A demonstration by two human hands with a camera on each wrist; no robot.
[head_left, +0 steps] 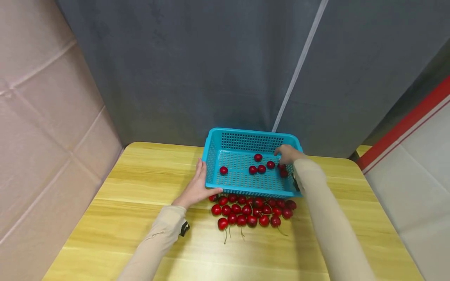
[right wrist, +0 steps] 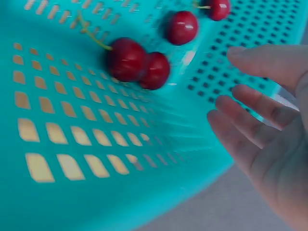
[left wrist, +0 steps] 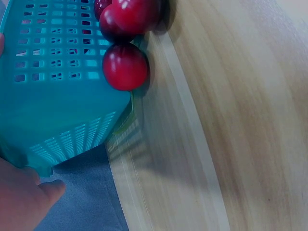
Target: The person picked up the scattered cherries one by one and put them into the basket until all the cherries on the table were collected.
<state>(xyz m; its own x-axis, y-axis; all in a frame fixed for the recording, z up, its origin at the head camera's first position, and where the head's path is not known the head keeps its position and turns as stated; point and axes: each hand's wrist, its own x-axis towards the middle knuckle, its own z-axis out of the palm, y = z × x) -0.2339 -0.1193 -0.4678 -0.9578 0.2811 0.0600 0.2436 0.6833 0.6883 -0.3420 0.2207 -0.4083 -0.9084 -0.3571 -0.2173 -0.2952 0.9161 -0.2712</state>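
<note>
Resting against the left end of the basket (head_left: 253,191), the left hand (head_left: 197,189) keeps its fingers straight along the outside, with the thumb stretched across the front corner; in its wrist view, only part of that hand shows, cut off at the edge. The right hand (head_left: 290,154) reaches in over the right end, fingers loose and apart; its wrist view shows nothing between thumb and fingers, though from above its fingertips are hard to make out. The blue basket stands on the wooden table (head_left: 147,175). Near that right hand, a few cherries (head_left: 261,169) lie on the basket's floor, and one sits alone toward the left; the hand may cover others. Loose cherries (head_left: 247,210) lie in rough rows just in front of the basket, the farthest partly hidden by its front side, many stems lost among the fruit. Both sleeves (head_left: 158,234) run off the bottom of the head view. Behind the table hangs a dark grey curtain (head_left: 190,78), its top out of view.
</note>
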